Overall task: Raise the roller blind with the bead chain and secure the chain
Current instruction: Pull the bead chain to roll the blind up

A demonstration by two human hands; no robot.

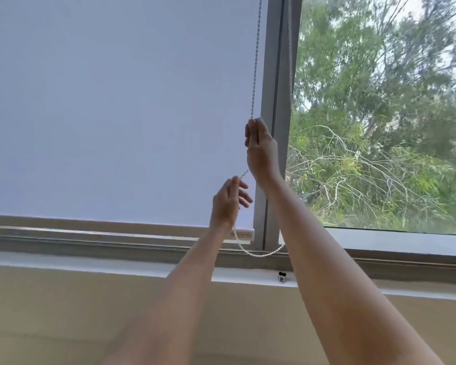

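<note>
We see the blind [116, 106] covering the left pane, its bottom bar just above the sill [90, 262]. The chain [256, 61] hangs along its right edge, beside the frame [270, 101]. Trees [379, 127] stand behind the right pane. A clip [282, 276] sits on the sill below the chain's loop.

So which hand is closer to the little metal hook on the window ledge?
Left. The left hand is lower, up and left of the hook; the right hand grips the bead chain much higher.

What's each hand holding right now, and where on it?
Both grip the bead chain. The right hand pinches the strand hanging in front of the blind's right edge, higher up; the left hand holds the same strand lower, above the slack loop.
</note>
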